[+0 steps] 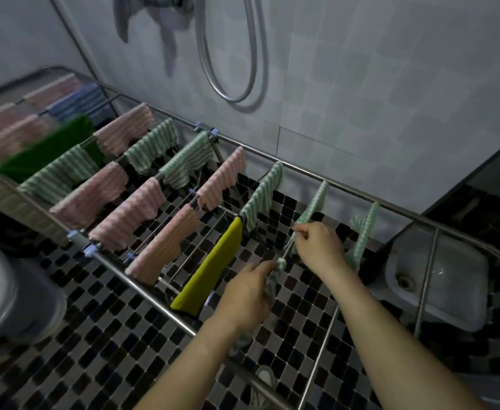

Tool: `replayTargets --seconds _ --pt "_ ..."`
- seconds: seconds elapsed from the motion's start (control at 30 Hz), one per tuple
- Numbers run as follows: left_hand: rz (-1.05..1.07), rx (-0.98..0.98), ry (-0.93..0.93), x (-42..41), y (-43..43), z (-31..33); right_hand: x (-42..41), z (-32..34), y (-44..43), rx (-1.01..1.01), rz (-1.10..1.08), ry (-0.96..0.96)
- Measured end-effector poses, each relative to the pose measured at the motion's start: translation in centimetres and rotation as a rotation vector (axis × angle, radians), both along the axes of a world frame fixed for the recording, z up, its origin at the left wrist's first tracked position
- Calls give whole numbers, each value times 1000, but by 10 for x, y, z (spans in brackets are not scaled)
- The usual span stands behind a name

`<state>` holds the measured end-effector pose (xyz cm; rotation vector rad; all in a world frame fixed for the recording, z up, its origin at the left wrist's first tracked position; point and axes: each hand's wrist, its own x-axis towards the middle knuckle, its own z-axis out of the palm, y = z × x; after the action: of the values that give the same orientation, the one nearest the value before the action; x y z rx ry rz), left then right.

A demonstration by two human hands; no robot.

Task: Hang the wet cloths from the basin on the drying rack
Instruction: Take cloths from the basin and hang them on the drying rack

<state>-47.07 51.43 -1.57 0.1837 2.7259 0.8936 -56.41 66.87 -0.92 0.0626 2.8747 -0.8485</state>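
Observation:
A steel drying rack [346, 186] runs from the far left to the near right, with several pink, green-striped, blue, dark green and yellow-green cloths over its rods. My left hand [247, 294] grips the near end of a green-striped cloth [272, 281] beside a rod. On the same rod, further along, another length of green-striped cloth [313, 204] is pinched by my right hand [316, 247]. Whether both lengths are one cloth I cannot tell. A grey basin [9, 306] sits at the left edge, blurred.
A yellow-green cloth [213, 263] hangs just left of my hands, another green-striped cloth [364, 232] just right. Under the rack's right end lies a white floor pan [443, 279]. A shower hose [231, 63] hangs on the tiled wall. The floor is dark mosaic tile.

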Motion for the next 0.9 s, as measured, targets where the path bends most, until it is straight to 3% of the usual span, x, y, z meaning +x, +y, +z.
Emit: replayTargets --seconds 0.17,0.43,0.57,0.87,0.9 --pt "0 62 -25 5 -4 4 5 8 -9 123 22 -43" --pt "388 281 200 42 -72 32 34 46 -79 -280 233 -37" --pt "597 469 216 67 -111 44 54 62 -122 -394 328 -46" --pt "912 376 287 177 -225 61 137 86 -276 -456 679 -113" --pt "1025 349 318 211 -254 57 163 87 -317 -452 785 -155"
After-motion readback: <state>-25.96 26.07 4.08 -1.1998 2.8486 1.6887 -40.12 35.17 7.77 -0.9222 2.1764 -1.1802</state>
